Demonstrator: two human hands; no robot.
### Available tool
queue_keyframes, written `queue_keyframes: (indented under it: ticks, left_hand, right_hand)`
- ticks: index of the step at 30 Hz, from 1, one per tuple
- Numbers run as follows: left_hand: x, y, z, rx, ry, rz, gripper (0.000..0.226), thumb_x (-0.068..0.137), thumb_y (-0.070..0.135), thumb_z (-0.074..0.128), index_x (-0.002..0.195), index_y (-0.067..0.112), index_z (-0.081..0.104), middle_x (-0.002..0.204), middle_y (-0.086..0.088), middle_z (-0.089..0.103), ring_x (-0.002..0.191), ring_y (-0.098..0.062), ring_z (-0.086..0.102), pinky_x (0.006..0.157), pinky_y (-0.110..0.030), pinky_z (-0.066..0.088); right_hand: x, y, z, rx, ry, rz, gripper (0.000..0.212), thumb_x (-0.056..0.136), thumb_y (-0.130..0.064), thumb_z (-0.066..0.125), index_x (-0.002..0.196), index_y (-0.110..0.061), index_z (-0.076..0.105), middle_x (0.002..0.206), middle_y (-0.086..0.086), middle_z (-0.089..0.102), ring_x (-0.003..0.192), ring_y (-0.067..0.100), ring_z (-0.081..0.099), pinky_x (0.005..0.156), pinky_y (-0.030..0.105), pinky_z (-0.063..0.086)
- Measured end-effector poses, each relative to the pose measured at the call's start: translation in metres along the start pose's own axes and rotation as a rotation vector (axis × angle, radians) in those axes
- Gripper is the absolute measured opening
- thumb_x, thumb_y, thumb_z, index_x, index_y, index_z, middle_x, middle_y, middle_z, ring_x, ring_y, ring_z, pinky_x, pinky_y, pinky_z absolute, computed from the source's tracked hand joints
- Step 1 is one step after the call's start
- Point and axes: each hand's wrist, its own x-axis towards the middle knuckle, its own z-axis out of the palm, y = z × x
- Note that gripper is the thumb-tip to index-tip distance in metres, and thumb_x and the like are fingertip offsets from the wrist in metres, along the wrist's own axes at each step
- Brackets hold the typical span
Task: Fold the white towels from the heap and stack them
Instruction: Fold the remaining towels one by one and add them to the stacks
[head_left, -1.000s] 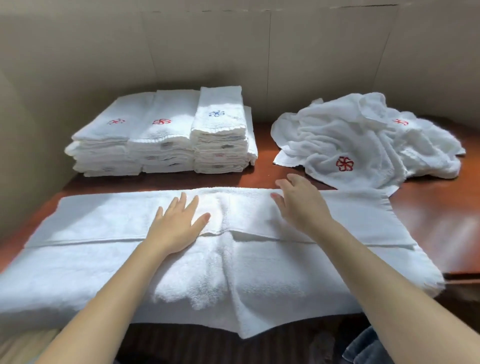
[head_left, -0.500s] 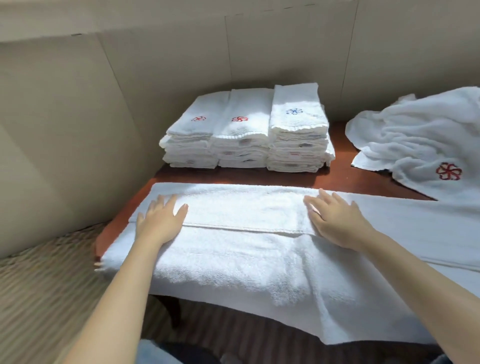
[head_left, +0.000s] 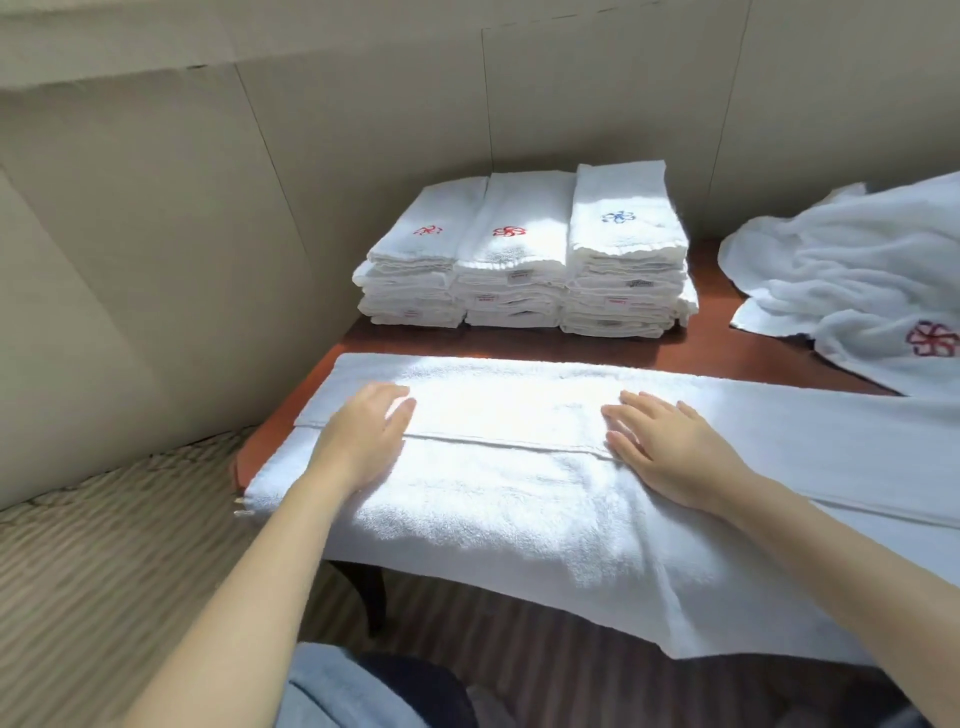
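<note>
While my left hand (head_left: 363, 434) and right hand (head_left: 670, 449) press flat, well apart, on the half-folded white towel (head_left: 509, 499) along the wooden table (head_left: 597, 345) front, I judge it soft, limp, light: pinch its left-end corners to fold

Back left: 3 folded stacks (head_left: 522, 260) block the bench (head_left: 519, 345) corner, close to the wall panels (head_left: 156, 234)
Back right: towel heap (head_left: 852, 270) fills that side
Between them: a bare wood gap, open to a hand
Front: spread towel (head_left: 519, 493) lies flat, with open air above it and a bare strip behind it
</note>
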Motion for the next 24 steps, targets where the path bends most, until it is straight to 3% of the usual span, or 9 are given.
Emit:
queue_keyframes:
  ticks: [4,6,9,12,14,16,19,21,24]
  left_hand:
    - [-0.05,0.062,0.007,0.008,0.041,0.633,0.044,0.095,0.039,0.042,0.106,0.005,0.068,0.1,-0.01,0.069,0.085,-0.027,0.067,0.07,-0.037,0.056]
    - [-0.078,0.073,0.029,0.099,0.102,0.871,0.04,0.088,0.041,0.052,0.115,0.011,0.059,0.108,-0.01,0.066,0.093,-0.026,0.064,0.078,-0.036,0.053]
    - [-0.108,0.071,0.058,0.207,0.178,1.054,0.056,0.076,0.043,0.063,0.127,0.024,0.048,0.129,-0.01,0.05,0.114,-0.027,0.053,0.093,-0.04,0.043]
    - [-0.119,0.068,0.074,0.331,0.225,1.063,0.061,0.073,0.034,0.063,0.131,0.033,0.042,0.136,-0.01,0.041,0.124,-0.027,0.046,0.1,-0.045,0.039]
    - [-0.115,0.068,0.076,0.363,0.305,1.061,0.052,0.081,0.027,0.059,0.129,0.034,0.043,0.134,-0.007,0.042,0.122,-0.024,0.047,0.099,-0.042,0.04]
    - [-0.107,0.072,0.069,0.298,0.372,1.092,0.034,0.091,0.024,0.051,0.124,0.03,0.048,0.129,-0.005,0.048,0.117,-0.021,0.052,0.094,-0.039,0.045]
    - [-0.096,0.081,0.052,0.163,0.379,1.085,0.021,0.094,0.018,0.05,0.114,0.018,0.055,0.109,-0.004,0.068,0.096,-0.019,0.066,0.078,-0.034,0.054]
    - [-0.09,0.086,0.042,0.087,0.374,1.008,0.022,0.089,0.01,0.05,0.11,0.013,0.055,0.09,-0.004,0.071,0.08,-0.02,0.069,0.066,-0.03,0.055]
    - [-0.077,0.09,0.023,0.095,0.388,0.848,0.027,0.081,0.008,0.055,0.107,0.009,0.057,0.085,-0.006,0.07,0.07,-0.023,0.067,0.059,-0.029,0.053]
  right_hand:
    - [-0.025,-0.011,-0.006,-0.014,0.142,-0.263,0.024,0.093,-0.015,0.055,0.113,-0.007,0.065,0.115,0.011,0.064,0.108,0.032,0.059,0.091,0.041,0.047]
    - [-0.042,-0.018,-0.013,-0.021,0.133,-0.341,0.02,0.091,-0.014,0.058,0.107,-0.009,0.069,0.108,0.007,0.067,0.097,0.03,0.063,0.082,0.04,0.051]
    - [-0.069,-0.024,-0.017,-0.11,0.16,-0.464,0.02,0.091,-0.021,0.051,0.088,-0.011,0.069,0.083,0.003,0.065,0.069,0.027,0.061,0.058,0.035,0.052]
    - [-0.096,-0.025,-0.01,-0.199,0.102,-0.489,0.034,0.085,-0.042,0.055,0.103,-0.016,0.064,0.094,0.002,0.063,0.075,0.025,0.06,0.063,0.035,0.054]
    - [-0.108,-0.024,-0.001,-0.295,0.069,-0.453,0.066,0.069,-0.058,0.066,0.123,-0.02,0.056,0.113,0.006,0.063,0.092,0.029,0.063,0.078,0.037,0.056]
    - [-0.113,-0.023,0.004,-0.387,0.036,-0.444,0.094,0.054,-0.061,0.077,0.136,-0.028,0.044,0.127,0.011,0.059,0.104,0.033,0.063,0.086,0.044,0.054]
    - [-0.113,-0.025,0.004,-0.406,0.008,-0.423,0.11,0.046,-0.049,0.085,0.142,-0.032,0.035,0.135,0.016,0.054,0.106,0.037,0.062,0.086,0.047,0.053]
    - [-0.113,-0.029,0.005,-0.391,0.078,-0.432,0.106,0.049,-0.034,0.083,0.143,-0.029,0.033,0.135,0.018,0.053,0.106,0.038,0.061,0.085,0.046,0.053]
    - [-0.112,-0.04,0.006,-0.302,0.216,-0.405,0.094,0.05,-0.014,0.076,0.136,-0.022,0.039,0.121,0.017,0.062,0.092,0.034,0.066,0.074,0.038,0.056]
